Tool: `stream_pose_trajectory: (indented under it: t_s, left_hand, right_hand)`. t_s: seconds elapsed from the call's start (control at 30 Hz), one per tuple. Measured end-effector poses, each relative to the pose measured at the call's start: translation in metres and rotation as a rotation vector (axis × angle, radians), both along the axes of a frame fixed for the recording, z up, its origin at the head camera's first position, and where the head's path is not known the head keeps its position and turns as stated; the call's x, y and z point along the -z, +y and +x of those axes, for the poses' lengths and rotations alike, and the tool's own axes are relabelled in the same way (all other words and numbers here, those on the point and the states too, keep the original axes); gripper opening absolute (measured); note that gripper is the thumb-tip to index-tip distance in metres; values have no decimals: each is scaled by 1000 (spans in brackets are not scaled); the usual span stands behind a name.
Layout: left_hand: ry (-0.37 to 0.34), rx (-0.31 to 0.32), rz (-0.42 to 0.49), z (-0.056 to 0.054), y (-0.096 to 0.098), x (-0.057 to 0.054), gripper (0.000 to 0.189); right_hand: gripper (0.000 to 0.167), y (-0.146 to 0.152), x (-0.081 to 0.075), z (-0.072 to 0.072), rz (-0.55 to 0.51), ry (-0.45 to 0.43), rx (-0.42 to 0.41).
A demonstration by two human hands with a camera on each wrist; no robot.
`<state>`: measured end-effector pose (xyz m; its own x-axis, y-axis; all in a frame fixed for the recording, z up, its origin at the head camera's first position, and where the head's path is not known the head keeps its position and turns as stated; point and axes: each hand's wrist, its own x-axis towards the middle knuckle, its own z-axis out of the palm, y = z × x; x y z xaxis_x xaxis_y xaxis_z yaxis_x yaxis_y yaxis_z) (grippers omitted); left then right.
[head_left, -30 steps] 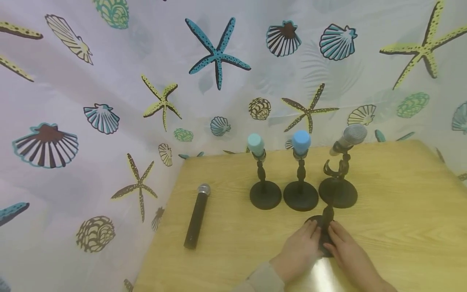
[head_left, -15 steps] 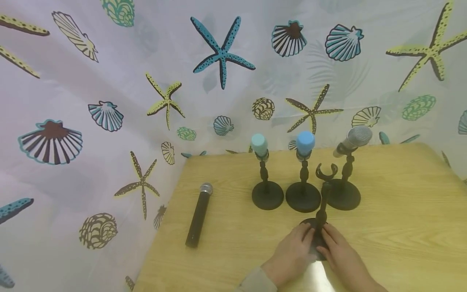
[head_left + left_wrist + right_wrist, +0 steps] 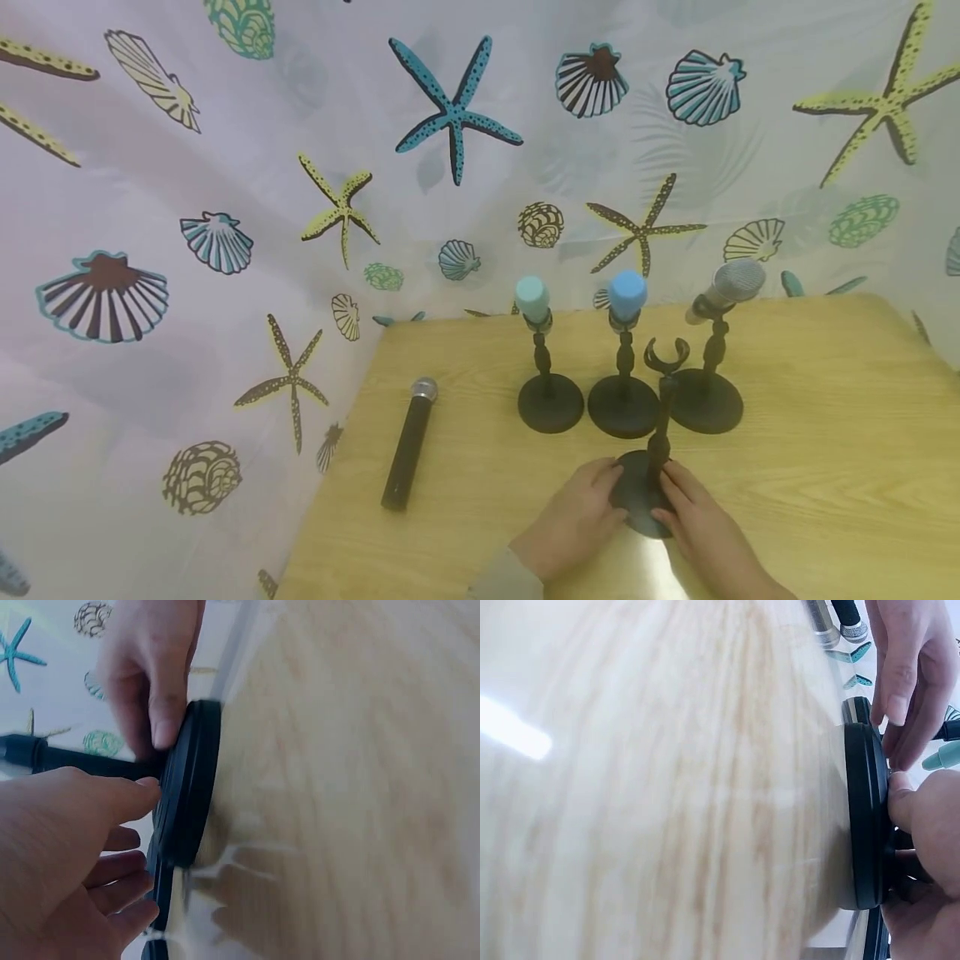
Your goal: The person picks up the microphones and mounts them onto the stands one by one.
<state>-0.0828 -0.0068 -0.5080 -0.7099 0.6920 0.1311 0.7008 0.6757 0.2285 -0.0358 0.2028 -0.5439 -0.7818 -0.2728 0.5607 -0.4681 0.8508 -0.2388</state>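
Note:
A black tabletop microphone stand (image 3: 637,493) stands upright near the front of the table, its empty clip (image 3: 667,358) at the top of the pole. My left hand (image 3: 573,517) is at the left rim of the round base, with fingertips right by the edge; in the left wrist view its fingers lie loose and apart beside the base (image 3: 191,784). My right hand (image 3: 705,525) holds the foot of the stand from the right. Its thumb lies over the base and its fingers reach beside the pole, partly hidden in the right wrist view.
Behind are three more stands: one with a mint-topped microphone (image 3: 533,302), one with a blue-topped microphone (image 3: 627,296), one with a silver-grilled microphone (image 3: 735,283). A black handheld microphone (image 3: 408,446) lies at the left. A shell-and-starfish curtain (image 3: 300,108) borders the wooden table (image 3: 465,467).
The stand has moved slightly left in view, its clip now turned so its opening faces up. My left hand has slid from beside the pole out to the base's left rim.

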Motion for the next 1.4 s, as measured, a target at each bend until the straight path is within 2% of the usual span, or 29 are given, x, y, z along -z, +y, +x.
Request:
stream_pose_trajectory:
  t_s: [0.13,0.23,0.37,0.47,0.53,0.63,0.7,0.8,0.9,1.0,1.13,1.27,1.33,1.4]
  left_hand:
    - [-44,-93,42,-12,-19,-1,49]
    - [-74,-174,78,-22,-35,-2,47]
    - [-92,-265,117,-35,-55,-8,46]
    - [-74,-326,120,-46,-69,-14,45]
    - [-25,-360,126,-53,-80,-17,45]
    - [10,-419,153,-62,-98,-22,45]
    - [6,-469,176,-66,-111,-26,46]
    - [-67,-557,209,-72,-128,-32,49]
    - [-78,-634,214,-80,-142,-35,48]
    - [-38,-696,186,-88,-157,-33,46]
    - [-9,-789,156,-95,-177,-23,44]
    - [-106,-903,155,-100,-195,-9,49]
    - [-155,-935,139,-100,-201,-2,53]
    - [-179,-941,112,-101,-205,4,56]
  right_hand:
    - [55,0,1,-1,-2,15,-9]
    - [65,0,2,-2,0,33,-11]
    - [73,1,4,-2,-1,43,-6]
    - [67,2,4,-1,-5,37,-6]
    - [62,2,4,-1,-7,30,-6]
    - [59,2,3,-1,-1,19,-4]
    - [59,2,2,0,3,9,0]
    - [57,1,1,2,7,-4,7]
    - [54,0,0,2,2,-8,11]
    - [52,0,0,2,1,-15,14]
    - [52,-1,-2,2,4,-37,19]
    - [53,-1,-3,2,7,-40,11]
    - [52,-1,-2,2,8,-32,8]
    - [52,0,-1,1,10,-20,4]
